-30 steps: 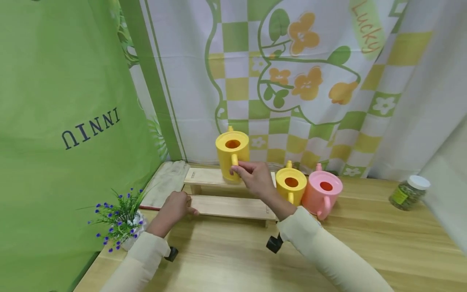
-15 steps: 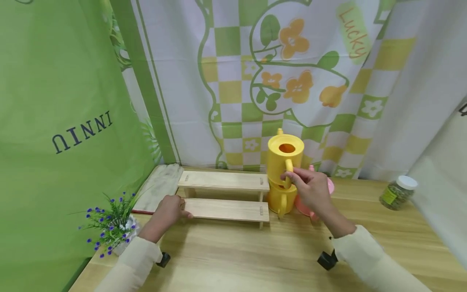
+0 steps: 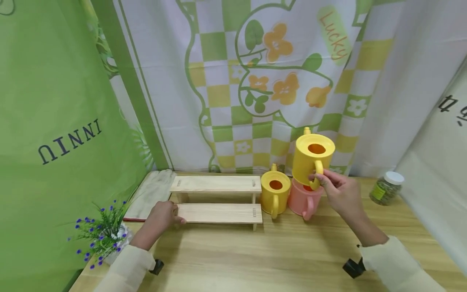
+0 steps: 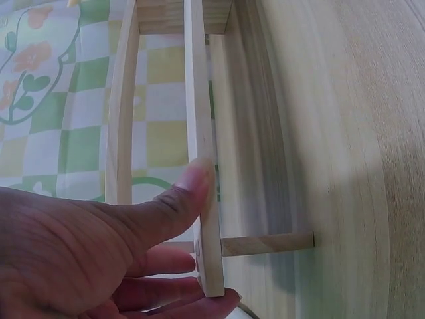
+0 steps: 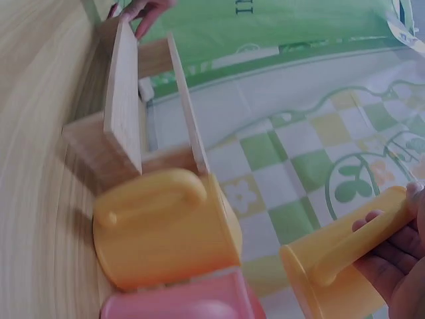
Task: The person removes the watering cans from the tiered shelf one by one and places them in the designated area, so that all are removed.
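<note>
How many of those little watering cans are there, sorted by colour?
Yellow watering cans: 2, one held up by the right hand at its handle, one standing on the table beside the wooden shelf.
Pink watering cans: 1.
Total: 3.

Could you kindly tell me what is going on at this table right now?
A person holds a yellow watering can by its handle with the right hand, raised above a pink watering can on the wooden table. A second yellow watering can stands beside the pink one. The left hand grips the end of a two-step wooden shelf.
</note>
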A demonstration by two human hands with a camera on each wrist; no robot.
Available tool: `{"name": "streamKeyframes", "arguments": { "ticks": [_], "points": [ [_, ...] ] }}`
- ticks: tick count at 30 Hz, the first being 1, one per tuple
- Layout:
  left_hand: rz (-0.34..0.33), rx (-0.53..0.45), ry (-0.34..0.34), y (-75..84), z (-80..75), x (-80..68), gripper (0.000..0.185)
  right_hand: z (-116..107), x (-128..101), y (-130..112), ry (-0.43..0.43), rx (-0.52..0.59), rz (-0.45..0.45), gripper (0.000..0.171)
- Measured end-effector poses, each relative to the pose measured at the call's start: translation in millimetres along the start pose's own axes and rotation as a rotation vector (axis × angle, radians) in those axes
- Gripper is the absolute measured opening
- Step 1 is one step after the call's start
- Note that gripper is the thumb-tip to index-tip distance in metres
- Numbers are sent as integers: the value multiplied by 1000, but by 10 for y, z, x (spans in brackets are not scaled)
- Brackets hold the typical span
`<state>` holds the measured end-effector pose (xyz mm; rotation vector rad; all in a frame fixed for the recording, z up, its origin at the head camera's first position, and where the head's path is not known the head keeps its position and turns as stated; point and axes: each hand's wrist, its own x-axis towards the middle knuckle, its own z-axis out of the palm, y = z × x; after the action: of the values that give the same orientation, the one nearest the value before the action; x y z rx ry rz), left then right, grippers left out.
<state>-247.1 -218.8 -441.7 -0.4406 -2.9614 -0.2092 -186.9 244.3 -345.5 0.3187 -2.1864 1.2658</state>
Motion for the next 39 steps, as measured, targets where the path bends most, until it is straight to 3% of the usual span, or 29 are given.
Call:
{"name": "streamKeyframes", "arguments": {
  "ticks": [12, 17, 25, 32, 39],
  "points": [
    [-22, -21, -24, 58, -50, -36, 43, -488, 34, 600, 100, -59, 53, 27],
    [-67, -65, -43, 86, -83, -37, 44, -608, 20, 768, 106, -12, 56, 27],
    [-46, -40, -39, 122, -105, -32, 45, -670, -79, 973, 102, 26, 102, 28],
    [-14, -15, 7, 120, -121, -26, 46, -646, -250, 1199, 91, 17, 199, 33],
    [-25, -1, -16, 112, -101, -34, 45, -553, -481, 1377, 68, 21, 293, 40]
  ]
}}
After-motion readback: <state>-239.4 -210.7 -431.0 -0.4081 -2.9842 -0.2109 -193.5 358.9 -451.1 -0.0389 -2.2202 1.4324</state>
